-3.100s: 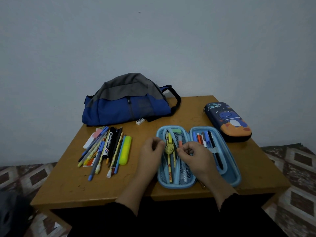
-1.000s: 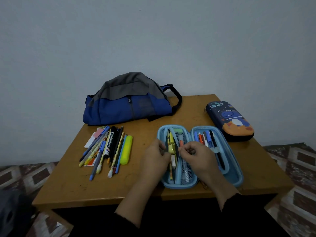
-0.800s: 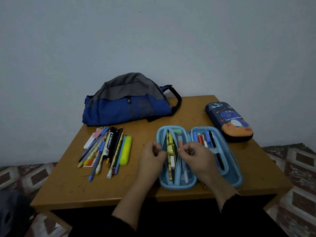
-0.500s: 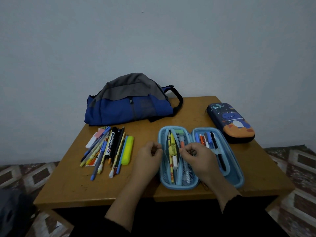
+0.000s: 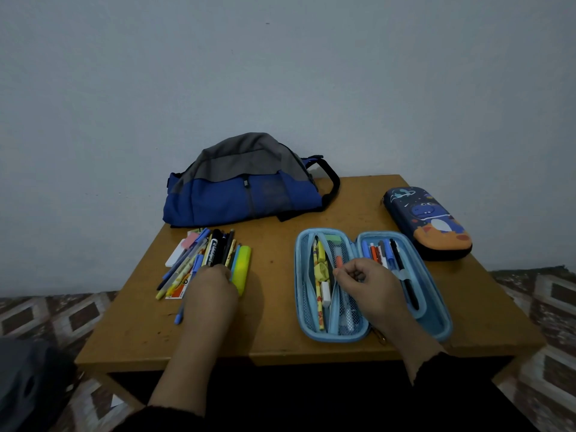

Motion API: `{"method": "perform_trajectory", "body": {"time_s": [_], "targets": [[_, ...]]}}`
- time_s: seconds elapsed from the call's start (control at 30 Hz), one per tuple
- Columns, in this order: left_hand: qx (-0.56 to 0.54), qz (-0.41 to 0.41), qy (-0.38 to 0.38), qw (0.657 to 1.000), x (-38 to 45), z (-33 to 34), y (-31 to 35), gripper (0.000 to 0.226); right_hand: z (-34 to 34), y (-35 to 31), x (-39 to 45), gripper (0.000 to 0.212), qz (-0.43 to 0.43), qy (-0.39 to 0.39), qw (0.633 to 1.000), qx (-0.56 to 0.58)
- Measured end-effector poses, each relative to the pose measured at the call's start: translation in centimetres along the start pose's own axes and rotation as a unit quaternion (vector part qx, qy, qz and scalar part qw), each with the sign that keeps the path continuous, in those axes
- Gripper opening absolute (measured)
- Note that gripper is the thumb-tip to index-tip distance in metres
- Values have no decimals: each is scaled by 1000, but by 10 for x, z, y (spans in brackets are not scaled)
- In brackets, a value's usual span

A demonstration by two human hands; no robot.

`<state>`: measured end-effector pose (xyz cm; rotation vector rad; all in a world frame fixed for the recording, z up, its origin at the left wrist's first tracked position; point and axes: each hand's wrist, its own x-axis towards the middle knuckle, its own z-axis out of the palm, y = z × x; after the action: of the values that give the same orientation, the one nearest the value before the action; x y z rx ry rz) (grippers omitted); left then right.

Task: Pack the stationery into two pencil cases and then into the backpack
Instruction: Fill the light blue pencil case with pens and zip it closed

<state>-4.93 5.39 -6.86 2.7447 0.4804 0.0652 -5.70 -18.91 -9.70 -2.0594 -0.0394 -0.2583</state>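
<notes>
The left hand (image 5: 213, 288) is laid on the loose pens (image 5: 199, 263); its grip cannot be told. An orange pen (image 5: 339, 262) is pinched by the right hand (image 5: 371, 285) in the open case (image 5: 314, 333).

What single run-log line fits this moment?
stage: filling open case | left hand: on loose pens | right hand: at case's mesh flap | second case: shut | backpack: untouched

Blue-and-grey backpack (image 5: 246, 185), light-blue open pencil case (image 5: 372, 283), navy dinosaur-print closed pencil case (image 5: 428, 222), yellow highlighter (image 5: 242, 266), orange-brown worktop (image 5: 274, 325), diamond-patterned floor (image 5: 542, 294).
</notes>
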Motion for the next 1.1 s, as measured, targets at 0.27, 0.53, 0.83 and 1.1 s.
{"method": "perform_trajectory", "body": {"time_s": [0.27, 0.53, 0.83, 1.1], "targets": [[73, -16, -50, 996, 21, 2, 3, 32, 0, 1, 0, 30, -2, -4, 1000, -3], [87, -103, -151, 979, 31, -7, 9, 43, 0, 1, 0, 29, -2, -3, 1000, -1], [197, -59, -216, 954, 40, -20, 25, 65, 1, 3, 1, 29, 0, 1, 1000, 3], [178, -68, -192, 963, 40, -22, 34, 53, 0, 3, 2, 29, -2, 0, 1000, 0]]}}
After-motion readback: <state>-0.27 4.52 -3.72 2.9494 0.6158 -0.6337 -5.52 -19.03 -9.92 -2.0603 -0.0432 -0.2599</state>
